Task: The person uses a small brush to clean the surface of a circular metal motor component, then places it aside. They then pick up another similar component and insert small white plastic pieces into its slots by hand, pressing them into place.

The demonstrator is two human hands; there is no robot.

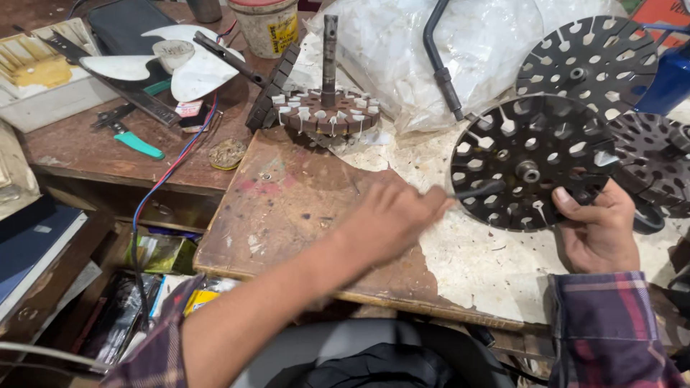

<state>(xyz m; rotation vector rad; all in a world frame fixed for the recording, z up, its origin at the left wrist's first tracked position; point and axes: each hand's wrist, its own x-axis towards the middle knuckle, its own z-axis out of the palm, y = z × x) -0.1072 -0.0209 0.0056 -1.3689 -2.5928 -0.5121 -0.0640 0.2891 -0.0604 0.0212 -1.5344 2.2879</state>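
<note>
The right hand (600, 230) gripped the lower right edge of a dark slotted disc (532, 162), thumb curled over its face and fingers behind it, holding the disc tilted up off the desk (287, 215). The disc stood just above and to the left of that hand, its central hub facing the camera. The left hand (392, 219) reached in from the left with its fingers pressed together around a thin dark tool (478, 191), whose tip touched the disc's face just left of the hub. Beyond the right hand, further up and to the right, two more slotted discs (589, 61) lay overlapping, one partly hidden behind the held one. Well above the left hand stood a wound core with white slot liners and an upright shaft (328, 108), beside a crumpled clear plastic bag (431, 50). Far to the left of that hand lay teal-handled pliers (133, 140) and a white fan blade (180, 61).
</note>
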